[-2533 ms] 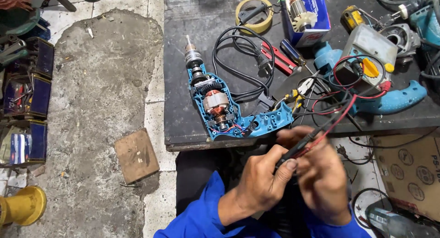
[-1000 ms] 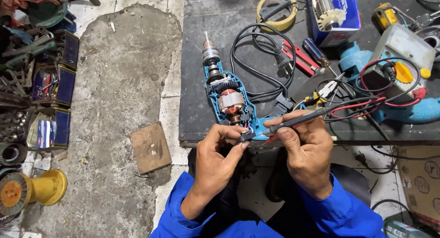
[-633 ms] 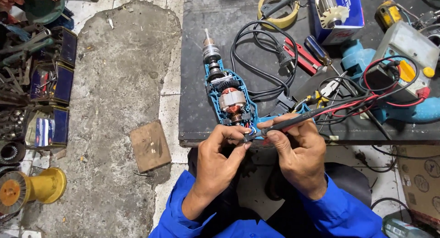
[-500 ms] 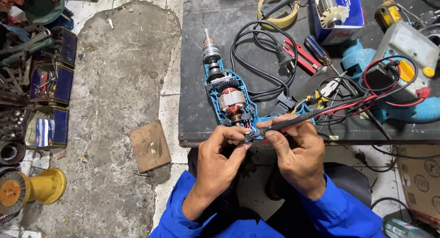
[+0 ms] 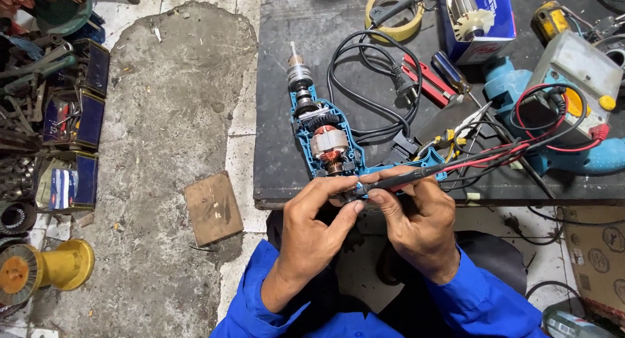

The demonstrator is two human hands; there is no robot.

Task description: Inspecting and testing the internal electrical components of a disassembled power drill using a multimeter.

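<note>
An opened blue electric drill (image 5: 323,135) lies on the dark workbench (image 5: 312,26), its copper motor and chuck showing. My left hand (image 5: 317,230) pinches at the rear end of the drill's motor with thumb and forefinger. My right hand (image 5: 416,217) holds a black test probe (image 5: 407,176) like a pen, its tip touching the same spot by my left fingertips. Red and black leads (image 5: 521,146) run from the probe to a grey meter (image 5: 576,71) at the right. Both sleeves are blue.
A black power cord (image 5: 364,84), red-handled pliers (image 5: 426,81), a screwdriver (image 5: 452,71), a tape roll (image 5: 397,16), a blue box holding a rotor (image 5: 478,19) and a second blue drill (image 5: 586,159) crowd the bench. A wood block (image 5: 213,208), a yellow spool (image 5: 45,270) and boxes (image 5: 71,188) sit on the floor.
My hands rose from below the bench edge to the drill's rear end. The probe tip now rests there, with my left fingers closed in beside it.
</note>
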